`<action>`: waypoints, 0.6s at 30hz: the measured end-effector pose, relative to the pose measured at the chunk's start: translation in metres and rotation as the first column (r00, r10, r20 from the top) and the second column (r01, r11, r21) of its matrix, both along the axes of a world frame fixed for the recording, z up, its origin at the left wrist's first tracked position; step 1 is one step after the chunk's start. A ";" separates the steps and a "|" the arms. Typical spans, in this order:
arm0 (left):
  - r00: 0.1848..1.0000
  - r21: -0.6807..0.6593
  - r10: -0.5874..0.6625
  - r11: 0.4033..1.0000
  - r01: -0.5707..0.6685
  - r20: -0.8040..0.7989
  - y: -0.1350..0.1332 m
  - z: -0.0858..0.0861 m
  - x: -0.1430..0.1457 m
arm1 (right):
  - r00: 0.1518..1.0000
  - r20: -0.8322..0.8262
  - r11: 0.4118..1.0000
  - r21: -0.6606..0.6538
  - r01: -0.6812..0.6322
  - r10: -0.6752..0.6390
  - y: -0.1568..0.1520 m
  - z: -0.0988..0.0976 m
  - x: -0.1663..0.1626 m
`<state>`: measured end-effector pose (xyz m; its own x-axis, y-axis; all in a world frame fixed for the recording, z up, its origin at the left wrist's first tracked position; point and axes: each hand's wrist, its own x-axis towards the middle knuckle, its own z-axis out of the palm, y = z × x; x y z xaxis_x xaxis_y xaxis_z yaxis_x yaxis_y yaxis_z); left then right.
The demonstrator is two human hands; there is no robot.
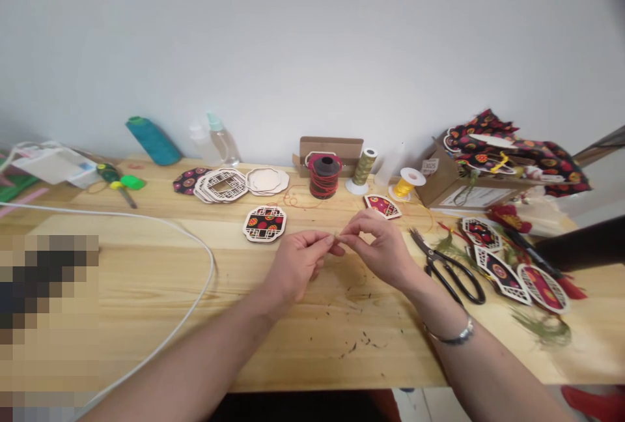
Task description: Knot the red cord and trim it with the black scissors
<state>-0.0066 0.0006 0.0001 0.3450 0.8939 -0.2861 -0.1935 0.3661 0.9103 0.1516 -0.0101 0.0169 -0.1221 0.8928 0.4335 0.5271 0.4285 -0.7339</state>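
My left hand [303,262] and my right hand [378,246] meet fingertip to fingertip above the middle of the table. Both are closed in a pinch. A tiny greenish bit, maybe thread, shows between the fingertips, too small to name. Just left of my left hand lies an ornament [265,223] with a pale lattice frame over dark flowered fabric. Beyond my right hand sits a fan-shaped ornament [382,206] with red fabric. Black-handled scissors [454,272] rest beside my right wrist, blades pointing away from me.
At the back stand a red cord spool [325,181], an olive thread spool [364,169] and a yellow cord spool [409,184]. Lattice frames [224,185] are stacked left of them. A carton [439,181] overflows with fabric at right, near finished ornaments [500,272]. A white cable [209,259] curves at left.
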 end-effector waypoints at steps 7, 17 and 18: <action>1.000 0.050 0.004 0.999 -0.002 -0.028 -0.001 -0.002 -0.001 | 1.000 0.029 1.000 -0.021 -0.011 0.012 -0.001 0.001 0.000; 0.998 0.042 0.034 0.999 -0.032 -0.047 -0.001 -0.001 0.001 | 0.838 -0.522 0.816 -0.548 -0.183 -0.162 0.007 -0.005 0.006; 0.998 0.042 0.032 0.999 -0.030 -0.047 -0.001 -0.001 0.001 | 0.807 -0.566 0.779 -0.579 -0.241 -0.171 0.008 -0.006 0.007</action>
